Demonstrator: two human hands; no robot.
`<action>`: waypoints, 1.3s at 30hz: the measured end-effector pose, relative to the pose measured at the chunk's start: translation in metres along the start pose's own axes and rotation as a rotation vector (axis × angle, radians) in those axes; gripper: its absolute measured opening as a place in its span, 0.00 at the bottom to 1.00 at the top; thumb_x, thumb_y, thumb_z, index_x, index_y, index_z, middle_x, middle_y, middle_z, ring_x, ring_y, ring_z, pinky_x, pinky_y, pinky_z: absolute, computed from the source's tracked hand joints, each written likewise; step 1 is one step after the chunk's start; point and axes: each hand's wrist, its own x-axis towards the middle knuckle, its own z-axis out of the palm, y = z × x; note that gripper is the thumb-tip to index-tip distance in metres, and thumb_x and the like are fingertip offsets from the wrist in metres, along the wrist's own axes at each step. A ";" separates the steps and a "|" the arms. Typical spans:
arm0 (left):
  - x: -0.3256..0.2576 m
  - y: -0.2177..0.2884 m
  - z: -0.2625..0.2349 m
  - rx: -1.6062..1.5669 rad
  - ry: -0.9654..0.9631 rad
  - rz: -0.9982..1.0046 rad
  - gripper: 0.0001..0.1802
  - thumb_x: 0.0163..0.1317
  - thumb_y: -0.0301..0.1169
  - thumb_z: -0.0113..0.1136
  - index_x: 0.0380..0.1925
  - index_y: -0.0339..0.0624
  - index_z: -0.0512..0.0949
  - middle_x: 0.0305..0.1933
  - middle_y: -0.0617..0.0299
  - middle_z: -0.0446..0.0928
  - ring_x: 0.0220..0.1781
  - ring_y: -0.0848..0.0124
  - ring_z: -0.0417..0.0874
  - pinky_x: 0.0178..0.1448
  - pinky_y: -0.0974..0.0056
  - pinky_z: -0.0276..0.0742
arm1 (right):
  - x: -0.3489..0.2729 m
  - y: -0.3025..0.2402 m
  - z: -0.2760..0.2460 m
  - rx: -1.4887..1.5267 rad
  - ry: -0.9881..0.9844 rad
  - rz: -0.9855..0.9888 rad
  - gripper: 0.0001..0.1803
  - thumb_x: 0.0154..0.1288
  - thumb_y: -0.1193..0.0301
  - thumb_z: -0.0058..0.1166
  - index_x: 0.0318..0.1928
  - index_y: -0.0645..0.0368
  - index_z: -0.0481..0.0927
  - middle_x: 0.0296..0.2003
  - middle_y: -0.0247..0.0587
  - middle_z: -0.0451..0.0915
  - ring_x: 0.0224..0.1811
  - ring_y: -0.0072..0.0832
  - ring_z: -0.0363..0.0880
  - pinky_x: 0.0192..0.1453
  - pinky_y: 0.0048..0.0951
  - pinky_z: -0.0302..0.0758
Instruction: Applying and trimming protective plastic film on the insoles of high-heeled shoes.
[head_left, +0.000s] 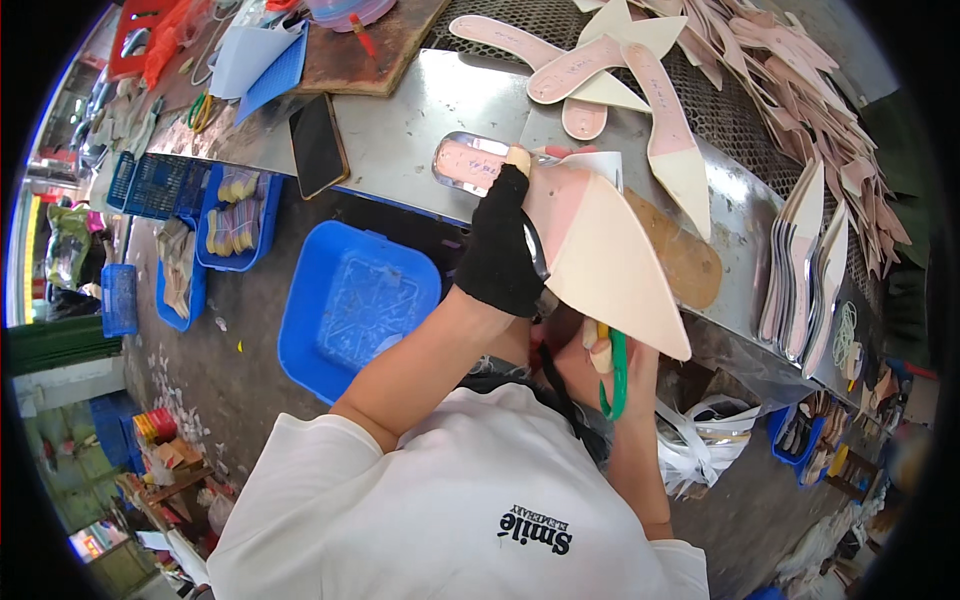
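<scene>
My left hand (500,245), in a black glove with bare fingertips, is closed on a pink and cream insole (612,255) over the table's front edge. The insole's broad cream end points down to the right. Below it, my right hand (640,375) is closed around scissors with green handles (617,376); the blades and some fingers are hidden behind the insole. Just past my left fingertips, a small pink insole piece (466,163) lies on a shiny metal plate on the table. A tan, rounded board (690,262) lies to the right of the held insole.
Loose insoles (585,70) lie across the metal table (400,150), with a large heap (800,110) at far right. Stacked insoles (800,270) stand near the right edge. A phone (318,147) lies at left. A blue bin (352,300) sits below the table, a white bag (708,435) at right.
</scene>
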 end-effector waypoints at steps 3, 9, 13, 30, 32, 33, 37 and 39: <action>-0.006 0.001 0.011 0.148 0.054 0.007 0.23 0.69 0.50 0.44 0.46 0.41 0.71 0.53 0.51 0.75 0.48 0.60 0.80 0.52 0.56 0.78 | 0.004 0.008 -0.006 -0.204 0.158 -0.055 0.05 0.62 0.77 0.49 0.38 0.63 0.70 0.29 0.31 0.72 0.31 0.16 0.70 0.35 0.18 0.67; 0.005 -0.004 -0.016 0.187 -0.057 -0.008 0.21 0.69 0.46 0.45 0.44 0.37 0.71 0.56 0.48 0.72 0.48 0.58 0.80 0.54 0.55 0.77 | 0.004 0.001 -0.055 -0.420 0.407 -0.190 0.12 0.54 0.78 0.58 0.40 0.60 0.75 0.30 0.33 0.76 0.32 0.17 0.73 0.33 0.19 0.70; -0.003 -0.010 -0.001 0.403 -0.054 0.001 0.20 0.67 0.44 0.50 0.45 0.37 0.73 0.44 0.55 0.77 0.41 0.68 0.81 0.48 0.63 0.78 | 0.022 -0.039 -0.129 -1.147 0.642 -0.087 0.09 0.58 0.73 0.59 0.33 0.64 0.72 0.24 0.37 0.75 0.23 0.21 0.74 0.25 0.26 0.68; -0.018 -0.019 0.023 0.675 -0.047 -0.047 0.12 0.64 0.34 0.54 0.43 0.39 0.75 0.35 0.66 0.76 0.36 0.78 0.75 0.41 0.71 0.72 | 0.055 -0.058 -0.036 -0.244 -0.019 -0.031 0.11 0.68 0.67 0.50 0.32 0.62 0.74 0.24 0.29 0.76 0.20 0.11 0.68 0.24 0.15 0.64; -0.018 -0.018 0.023 0.690 -0.050 -0.058 0.11 0.63 0.33 0.56 0.42 0.39 0.76 0.35 0.66 0.77 0.36 0.79 0.76 0.40 0.71 0.72 | 0.055 -0.057 -0.032 -0.477 -0.111 -0.098 0.07 0.65 0.74 0.53 0.30 0.60 0.70 0.21 0.25 0.72 0.22 0.10 0.66 0.25 0.16 0.64; -0.017 -0.017 0.023 0.705 -0.052 -0.061 0.10 0.62 0.31 0.57 0.41 0.39 0.76 0.35 0.65 0.77 0.36 0.79 0.76 0.40 0.71 0.73 | 0.053 -0.055 -0.030 -0.475 -0.115 -0.097 0.07 0.65 0.74 0.53 0.30 0.60 0.70 0.21 0.25 0.72 0.22 0.10 0.66 0.25 0.16 0.64; -0.008 -0.015 0.026 0.704 -0.018 0.018 0.09 0.60 0.32 0.59 0.38 0.38 0.78 0.31 0.65 0.78 0.33 0.80 0.77 0.36 0.70 0.74 | 0.042 -0.041 -0.020 -0.463 -0.007 -0.139 0.05 0.65 0.73 0.53 0.35 0.62 0.73 0.23 0.25 0.74 0.24 0.10 0.69 0.27 0.14 0.65; 0.001 -0.008 0.020 1.153 0.031 0.029 0.09 0.60 0.32 0.60 0.34 0.37 0.78 0.26 0.66 0.78 0.29 0.79 0.78 0.34 0.70 0.75 | 0.040 -0.036 -0.022 -0.188 0.010 -0.096 0.05 0.65 0.73 0.53 0.37 0.62 0.74 0.25 0.25 0.75 0.25 0.10 0.70 0.27 0.14 0.65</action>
